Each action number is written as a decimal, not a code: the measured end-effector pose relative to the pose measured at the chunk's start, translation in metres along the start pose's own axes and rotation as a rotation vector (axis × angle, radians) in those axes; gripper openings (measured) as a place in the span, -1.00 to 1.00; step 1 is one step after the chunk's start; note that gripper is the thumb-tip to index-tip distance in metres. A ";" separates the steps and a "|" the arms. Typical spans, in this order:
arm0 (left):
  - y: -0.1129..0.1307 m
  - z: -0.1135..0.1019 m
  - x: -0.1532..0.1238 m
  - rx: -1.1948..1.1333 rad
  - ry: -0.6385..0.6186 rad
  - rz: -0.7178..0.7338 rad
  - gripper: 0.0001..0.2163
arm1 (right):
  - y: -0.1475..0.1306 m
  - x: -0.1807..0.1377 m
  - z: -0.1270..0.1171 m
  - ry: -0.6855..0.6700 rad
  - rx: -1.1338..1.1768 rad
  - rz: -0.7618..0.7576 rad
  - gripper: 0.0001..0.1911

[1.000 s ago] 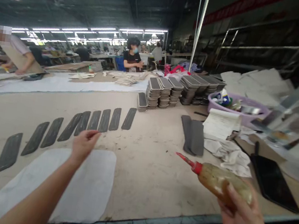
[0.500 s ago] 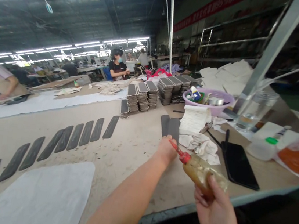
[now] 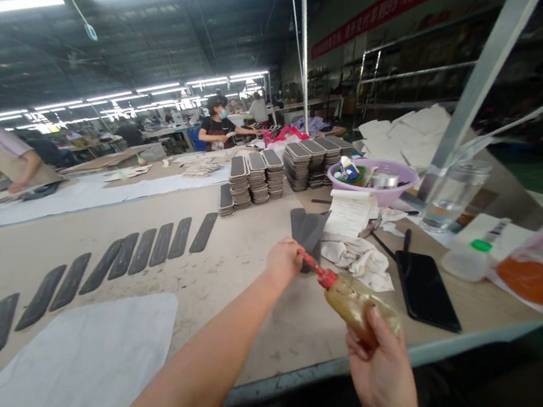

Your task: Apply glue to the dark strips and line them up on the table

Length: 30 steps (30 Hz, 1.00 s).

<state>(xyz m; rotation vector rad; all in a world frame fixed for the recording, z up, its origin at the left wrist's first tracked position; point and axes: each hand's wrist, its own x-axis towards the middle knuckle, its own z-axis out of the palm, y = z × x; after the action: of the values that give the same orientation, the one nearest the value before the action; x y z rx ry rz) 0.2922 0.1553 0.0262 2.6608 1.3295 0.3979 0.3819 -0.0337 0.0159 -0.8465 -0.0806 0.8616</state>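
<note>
My right hand [image 3: 376,353] is wrapped round a squeeze bottle [image 3: 358,307] of yellowish glue-like stuff, tilted with its red nozzle pointing up and left. The nozzle tip reaches close to my left hand [image 3: 285,259]. That hand is closed at the lower end of the dark grey strips [image 3: 307,229]; its fingers seem to pinch one strip, though the fingertips are partly hidden. Several more dark strips with a shiny coating [image 3: 123,255] lie in a slanting row across the table to the left.
Stacks of grey-topped pieces [image 3: 258,175] stand behind. To the right are a notepad [image 3: 351,213], crumpled cloth [image 3: 357,259], purple basket [image 3: 379,190], black tablet-like slab [image 3: 427,291], glass of water [image 3: 448,201] and green-capped bottle [image 3: 468,258]. White sheet [image 3: 90,346] lies front left. Other people work beyond.
My left hand has shifted slightly left off the strips' end, and the strips look more spread and tilted. The bottle moved a little left along with my right hand; the view shifted slightly.
</note>
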 end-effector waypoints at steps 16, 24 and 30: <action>-0.104 -0.042 -0.263 0.040 -0.111 0.079 -0.78 | 0.038 -0.035 0.001 -0.320 -0.697 -0.276 -0.40; -0.115 -0.043 -0.282 -0.063 -0.126 0.000 -0.80 | 0.055 -0.047 -0.001 -0.696 -1.091 -0.807 -0.59; -0.112 -0.033 -0.277 -0.086 -0.099 -0.002 -0.79 | 0.071 -0.061 0.012 -0.890 -1.129 -0.967 -0.66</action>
<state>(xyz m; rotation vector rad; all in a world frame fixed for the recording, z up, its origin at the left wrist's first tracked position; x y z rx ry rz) 0.0381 0.0014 -0.0170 2.5730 1.2573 0.3118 0.2918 -0.0437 -0.0088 -1.1920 -1.7388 0.1198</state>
